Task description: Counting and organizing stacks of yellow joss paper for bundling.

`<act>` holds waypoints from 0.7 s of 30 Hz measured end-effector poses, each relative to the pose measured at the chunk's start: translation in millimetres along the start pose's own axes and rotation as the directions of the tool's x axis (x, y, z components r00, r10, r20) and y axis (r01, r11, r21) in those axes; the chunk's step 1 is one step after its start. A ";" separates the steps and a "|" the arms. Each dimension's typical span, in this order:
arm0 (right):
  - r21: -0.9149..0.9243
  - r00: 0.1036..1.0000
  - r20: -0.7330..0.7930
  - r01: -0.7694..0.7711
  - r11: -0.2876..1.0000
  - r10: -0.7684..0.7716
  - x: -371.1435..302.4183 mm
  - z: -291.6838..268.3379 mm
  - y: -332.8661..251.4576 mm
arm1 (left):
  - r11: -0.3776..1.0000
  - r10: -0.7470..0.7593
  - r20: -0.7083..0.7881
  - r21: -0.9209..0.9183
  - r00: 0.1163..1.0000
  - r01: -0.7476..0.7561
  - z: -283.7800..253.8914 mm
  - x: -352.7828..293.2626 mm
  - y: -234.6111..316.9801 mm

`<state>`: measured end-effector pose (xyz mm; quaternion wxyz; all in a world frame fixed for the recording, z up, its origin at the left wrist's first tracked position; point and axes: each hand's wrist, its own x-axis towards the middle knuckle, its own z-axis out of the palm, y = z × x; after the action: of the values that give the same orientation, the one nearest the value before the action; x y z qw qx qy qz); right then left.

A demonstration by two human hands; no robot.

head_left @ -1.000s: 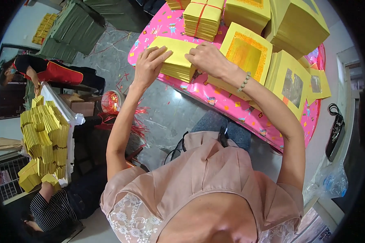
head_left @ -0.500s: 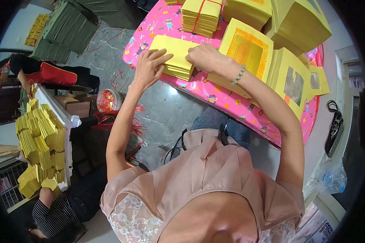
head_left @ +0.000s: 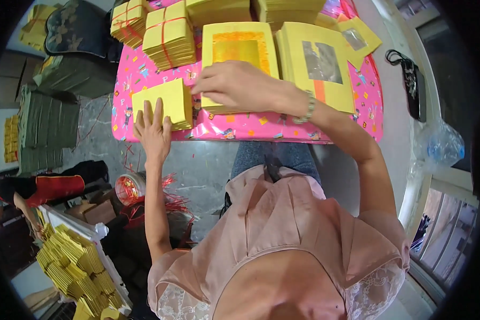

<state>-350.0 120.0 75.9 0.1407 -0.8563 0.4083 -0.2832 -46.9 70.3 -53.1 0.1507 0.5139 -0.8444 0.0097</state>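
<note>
My left hand [head_left: 153, 130] lies on the near side of a stack of folded yellow paper [head_left: 162, 106], its fingers spread over the top. The stack rests near the front left edge of a table with a pink patterned cover [head_left: 240, 128]. Just right of this stack is my right hand [head_left: 232, 85], apart from it, fingers loosely bent and nothing visible in them. Beneath and beyond that hand stands a pile of yellow sheets [head_left: 240, 33] with an orange and gold panel, partly hidden by the hand.
Two red-tied yellow paper bundles [head_left: 168, 40] [head_left: 128, 21] stand at the far left of the table. A yellow pile with a silver panel [head_left: 320, 61] sits to the right. At lower left, a person [head_left: 42, 186] is beside a table heaped with yellow paper stacks [head_left: 77, 266]; a bucket [head_left: 129, 189] stands nearby.
My view has turned, so the table now sits straighter ahead. My right hand has come off the folded stack's right end; my left hand has spread out on top of it.
</note>
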 end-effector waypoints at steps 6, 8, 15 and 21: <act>-0.067 0.953 -0.075 -0.299 0.952 0.294 -122.2 -88.2 12.0 | 0.999 -0.015 0.179 -0.039 0.984 0.022 -19.7 19.2 -4.4; -0.048 0.927 -0.051 -0.373 0.927 0.371 -159.8 -106.4 17.5 | 0.999 -0.011 0.227 -0.028 0.974 0.018 -26.0 24.6 -15.6; -0.230 0.937 -0.124 -0.346 0.909 0.326 -225.1 -101.9 9.0 | 0.998 -0.045 0.275 0.048 0.960 0.033 -61.9 49.5 -3.6; -0.317 0.953 -0.088 -0.302 0.899 0.289 -230.4 -93.6 23.6 | 0.943 0.241 -0.038 -0.226 0.970 -0.243 -87.4 77.6 94.3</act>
<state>-537.5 283.8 54.4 0.0303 -0.7901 0.5774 -0.2035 -140.7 62.6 63.9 0.2104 0.3854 -0.8960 -0.0666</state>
